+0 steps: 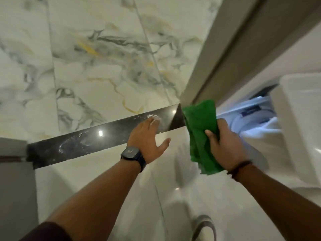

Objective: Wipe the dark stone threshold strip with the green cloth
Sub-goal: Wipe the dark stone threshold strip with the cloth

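A dark polished stone threshold strip (90, 143) runs across the floor from lower left to upper right, with white smears and powder on it. My left hand (147, 138), with a dark watch on the wrist, lies flat with fingers apart, its fingertips on a white patch of the strip. My right hand (224, 143) grips a crumpled green cloth (199, 122), held just above the floor at the strip's right end. The cloth hides that end of the strip.
White marble tiles (97, 66) with grey and yellow veins lie beyond the strip. A grey door frame (213, 54) rises at the right. A white washing machine (298, 108) stands at the far right, and a grey wall edge (15, 171) at the left.
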A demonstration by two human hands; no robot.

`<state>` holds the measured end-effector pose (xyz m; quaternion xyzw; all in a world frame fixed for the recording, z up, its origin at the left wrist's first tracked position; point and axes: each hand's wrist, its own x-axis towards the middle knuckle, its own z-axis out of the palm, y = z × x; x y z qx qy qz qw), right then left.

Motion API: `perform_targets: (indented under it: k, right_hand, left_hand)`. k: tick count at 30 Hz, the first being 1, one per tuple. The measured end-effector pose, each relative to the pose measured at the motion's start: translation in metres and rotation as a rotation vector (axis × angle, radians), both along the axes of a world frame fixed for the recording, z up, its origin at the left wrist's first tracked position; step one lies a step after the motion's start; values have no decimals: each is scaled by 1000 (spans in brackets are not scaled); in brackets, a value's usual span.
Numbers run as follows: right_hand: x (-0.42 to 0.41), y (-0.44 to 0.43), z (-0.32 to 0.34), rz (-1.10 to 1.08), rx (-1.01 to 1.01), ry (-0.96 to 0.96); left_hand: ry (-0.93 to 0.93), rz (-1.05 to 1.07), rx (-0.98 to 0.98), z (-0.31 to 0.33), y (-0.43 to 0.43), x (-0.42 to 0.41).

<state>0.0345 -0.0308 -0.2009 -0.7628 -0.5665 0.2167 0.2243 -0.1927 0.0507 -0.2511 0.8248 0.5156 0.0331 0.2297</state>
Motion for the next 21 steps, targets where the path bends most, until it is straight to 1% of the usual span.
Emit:
perform_targets:
  k: [3, 4, 7, 10, 12, 13, 14, 15, 17, 19, 21]
  right_hand:
    - [-44, 34, -84, 81, -224, 120]
    - [-54, 44, -112, 108, -258, 141]
    - [-69, 71, -188, 152, -239, 207]
    - [-58, 96, -247, 73, -187, 226]
    - [-46, 110, -278, -74, -174, 148]
    - [-42, 113, -288, -147, -172, 77]
    - [-39, 116, -297, -173, -153, -20]
    - [-38, 117, -305, -133, -124, -130]
    - [-41, 118, -316, 93, -137, -333]
    - [-46, 119, -330, 276, -242, -425]
    - [-46, 120, -341, 299, -294, -458]
  left_hand:
    - [70, 114, -15, -79, -8, -63]
    - [94, 146, -17, -107, -11, -79]
    - [196, 238, -40, -184, -16, -118]
    - [246, 316, 7, -240, -17, -139]
    - [248, 363, 41, -266, -13, -147]
    - [252, 384, 48, -274, -11, -150]
    - [254, 404, 55, -282, -8, -151]
    - [258, 417, 57, -288, -7, -152]
    - [257, 424, 55, -296, -6, -151]
    - [244, 423, 55, -301, -8, -151]
    - [234, 425, 64, -306, -7, -152]
